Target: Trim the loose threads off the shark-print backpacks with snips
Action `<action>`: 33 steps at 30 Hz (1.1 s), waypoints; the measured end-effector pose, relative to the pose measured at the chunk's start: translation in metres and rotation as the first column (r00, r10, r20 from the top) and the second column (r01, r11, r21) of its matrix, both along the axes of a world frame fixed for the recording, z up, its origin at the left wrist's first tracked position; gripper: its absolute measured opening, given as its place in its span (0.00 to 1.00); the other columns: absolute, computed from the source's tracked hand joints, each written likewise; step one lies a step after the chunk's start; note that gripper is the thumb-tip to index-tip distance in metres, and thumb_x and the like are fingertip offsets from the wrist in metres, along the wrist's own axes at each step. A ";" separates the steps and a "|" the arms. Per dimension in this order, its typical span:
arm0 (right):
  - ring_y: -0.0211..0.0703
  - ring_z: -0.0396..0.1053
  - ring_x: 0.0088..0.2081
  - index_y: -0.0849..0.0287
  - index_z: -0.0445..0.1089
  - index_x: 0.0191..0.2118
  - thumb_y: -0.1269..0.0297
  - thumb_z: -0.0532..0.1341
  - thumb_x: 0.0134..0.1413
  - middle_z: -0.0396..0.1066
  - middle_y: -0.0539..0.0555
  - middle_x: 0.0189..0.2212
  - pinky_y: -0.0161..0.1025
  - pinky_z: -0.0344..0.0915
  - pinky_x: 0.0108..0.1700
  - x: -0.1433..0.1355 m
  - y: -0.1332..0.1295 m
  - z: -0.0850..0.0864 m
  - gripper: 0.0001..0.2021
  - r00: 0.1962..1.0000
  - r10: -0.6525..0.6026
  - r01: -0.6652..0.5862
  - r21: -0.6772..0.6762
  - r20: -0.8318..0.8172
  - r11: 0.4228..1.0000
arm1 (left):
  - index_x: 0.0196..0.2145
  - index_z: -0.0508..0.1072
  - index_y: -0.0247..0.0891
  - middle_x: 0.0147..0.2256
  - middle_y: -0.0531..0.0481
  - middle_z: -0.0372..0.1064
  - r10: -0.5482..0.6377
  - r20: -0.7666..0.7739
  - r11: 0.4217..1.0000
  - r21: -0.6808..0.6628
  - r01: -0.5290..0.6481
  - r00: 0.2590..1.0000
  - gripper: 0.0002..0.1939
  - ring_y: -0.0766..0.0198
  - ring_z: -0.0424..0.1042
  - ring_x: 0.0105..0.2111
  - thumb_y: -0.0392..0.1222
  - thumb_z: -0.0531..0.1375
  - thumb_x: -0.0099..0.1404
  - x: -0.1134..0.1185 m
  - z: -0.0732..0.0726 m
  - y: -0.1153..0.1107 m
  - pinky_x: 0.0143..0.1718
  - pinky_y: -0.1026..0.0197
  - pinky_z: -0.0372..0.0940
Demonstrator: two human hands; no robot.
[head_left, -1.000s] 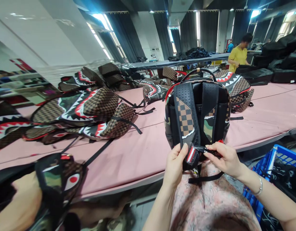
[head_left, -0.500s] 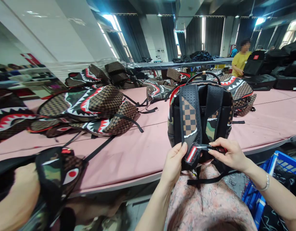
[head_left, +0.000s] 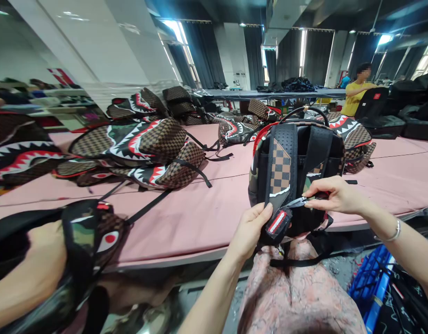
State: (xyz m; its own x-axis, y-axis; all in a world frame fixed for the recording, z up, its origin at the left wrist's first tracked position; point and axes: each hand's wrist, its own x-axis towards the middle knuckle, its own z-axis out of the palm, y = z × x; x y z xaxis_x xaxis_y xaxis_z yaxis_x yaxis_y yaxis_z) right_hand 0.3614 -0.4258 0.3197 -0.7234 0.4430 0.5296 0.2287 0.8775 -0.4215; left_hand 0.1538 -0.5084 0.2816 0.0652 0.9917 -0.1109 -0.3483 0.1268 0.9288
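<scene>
A backpack (head_left: 264,174) with brown checks, camouflage patches and black padded shoulder straps stands upright at the table edge, its strap side facing me. My left hand (head_left: 251,227) pinches the lower end of its left shoulder strap (head_left: 280,169), beside a black tab with a red-and-white label (head_left: 278,223). In my right hand (head_left: 335,197) is a small pair of metal snips (head_left: 296,202), gripped between thumb and fingers. Their blades point left, close to the strap just above the label. A black webbing strap hangs below the bag, across my patterned pink clothing.
Shark-mouth backpacks (head_left: 154,144) lie piled on the pink table (head_left: 200,211). At the lower left, another person's hand (head_left: 47,260) reaches into a backpack (head_left: 79,232). A blue crate (head_left: 373,287) stands on the right. Further back, a person in yellow (head_left: 353,97) is beside black bags (head_left: 382,116).
My right hand has risen slightly with the snips, whose blades now angle down toward the strap. My left hand keeps its pinch. The view has shifted a little left.
</scene>
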 end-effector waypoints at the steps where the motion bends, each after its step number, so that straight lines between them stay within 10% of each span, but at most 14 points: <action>1: 0.34 0.68 0.26 0.62 0.71 0.30 0.60 0.61 0.50 0.73 0.51 0.25 0.29 0.62 0.28 -0.001 0.002 0.006 0.09 0.999 0.025 -0.024 -0.003 0.033 1.000 | 0.26 0.72 0.31 0.22 0.45 0.72 -0.004 -0.005 1.000 0.004 0.004 1.000 0.17 0.64 0.70 0.20 0.51 0.63 0.50 -0.001 0.000 0.000 0.23 0.64 0.64; 10: 0.32 0.65 0.25 0.63 0.70 0.31 0.57 0.60 0.51 0.71 0.51 0.25 0.27 0.59 0.27 -0.022 0.005 0.040 0.12 0.931 0.184 -0.187 -0.021 0.315 0.982 | 0.26 0.73 0.31 0.21 0.47 0.71 -0.026 -0.039 0.998 0.051 0.028 0.999 0.17 0.67 0.66 0.18 0.51 0.63 0.50 -0.007 -0.001 -0.001 0.20 0.67 0.60; 33: 0.31 0.60 0.22 0.61 0.69 0.31 0.56 0.57 0.54 0.65 0.47 0.20 0.28 0.53 0.24 -0.045 0.002 0.058 0.13 0.832 0.224 -0.297 0.065 0.508 0.953 | 0.24 0.73 0.31 0.19 0.52 0.66 -0.038 -0.092 0.996 0.083 0.045 0.995 0.18 0.71 0.60 0.18 0.52 0.63 0.49 -0.016 0.002 0.000 0.20 0.69 0.53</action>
